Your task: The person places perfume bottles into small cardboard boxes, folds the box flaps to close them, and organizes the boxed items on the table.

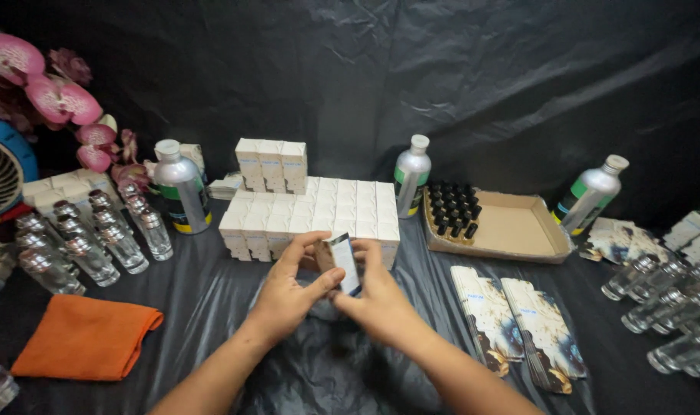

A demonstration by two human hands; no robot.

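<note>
Both hands meet at the centre of a black-covered table [212, 307]. The left hand [285, 296] and right hand [377, 301] together grip a small carton [341, 261], held upright and slightly tilted just above the table, directly in front of a block of white boxes [319, 211]. The left fingers curl over the carton's top left edge, thumb pressed against its front face; the right fingers close round its right side and lower end. Neither hand is open. A second, shorter row of white boxes [272, 164] stands on the back of the block. To the left lie an orange cloth [85, 338], a cluster of clear glass bottles [89, 238], a silver can [181, 188] with a white cap, pink artificial flowers [50, 92] and part of a blue fan [4, 173]. To the right of the block stands another silver can [411, 175], then a shallow cardboard tray [519, 230] holding black caps [454, 207] in its left end, and a third can [592, 194], leaning. Flat printed carton blanks [515, 323] lie near the right forearm; more glass bottles [673, 315] crowd the far right edge.
</note>
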